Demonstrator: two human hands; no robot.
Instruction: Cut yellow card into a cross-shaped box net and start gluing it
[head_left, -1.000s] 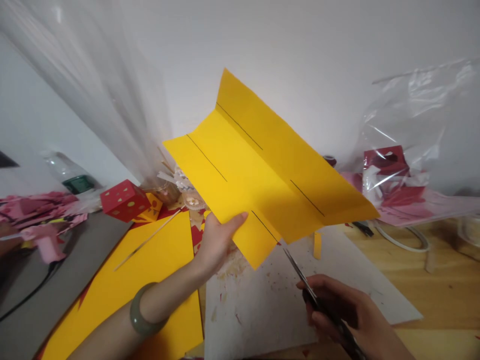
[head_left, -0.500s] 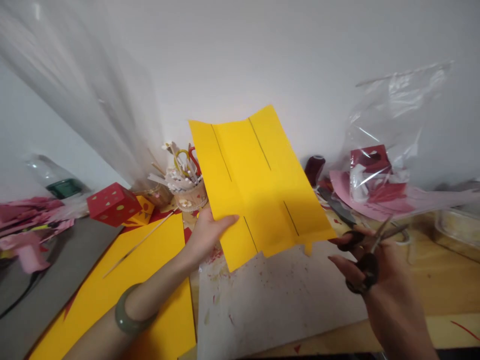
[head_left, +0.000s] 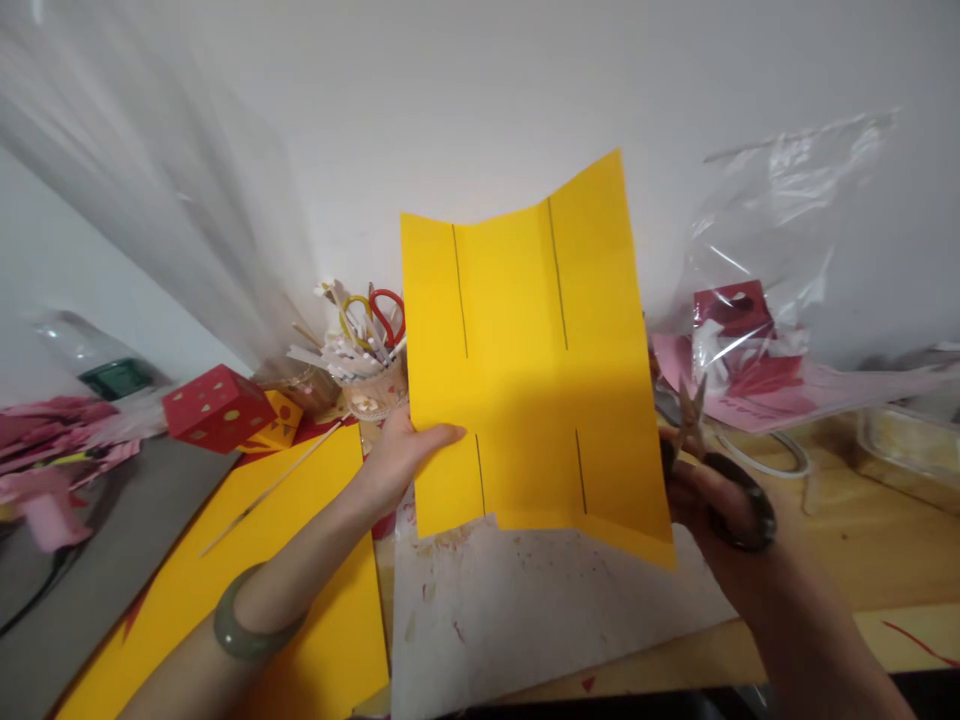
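A creased sheet of yellow paper [head_left: 517, 400] with several dark straight lines drawn on it stands raised over the white work sheet [head_left: 480, 620]. My left hand [head_left: 401, 450] pinches its left edge, thumb on the front and the other fingers hidden behind. At the lower right edge of the paper is my right hand [head_left: 712, 500], its fingers in the loops of a pair of scissors [head_left: 691, 415]. The scissor blades point up, slightly parted, beside the paper. Some right fingertips are hidden behind or next to the sheet's edge.
Larger yellow paper [head_left: 330, 620] lies at left with a thin stick [head_left: 270, 490] on it. Behind are a red box [head_left: 217, 408] and a pot of paper sticks [head_left: 375, 390]. A pink glue gun [head_left: 52, 505] lies far left; a clear bag [head_left: 765, 230] stands at right.
The yellow paper has been lifted and turned more upright, shifting right. My right hand has moved in to the sheet's right edge, and the scissors now point upward.
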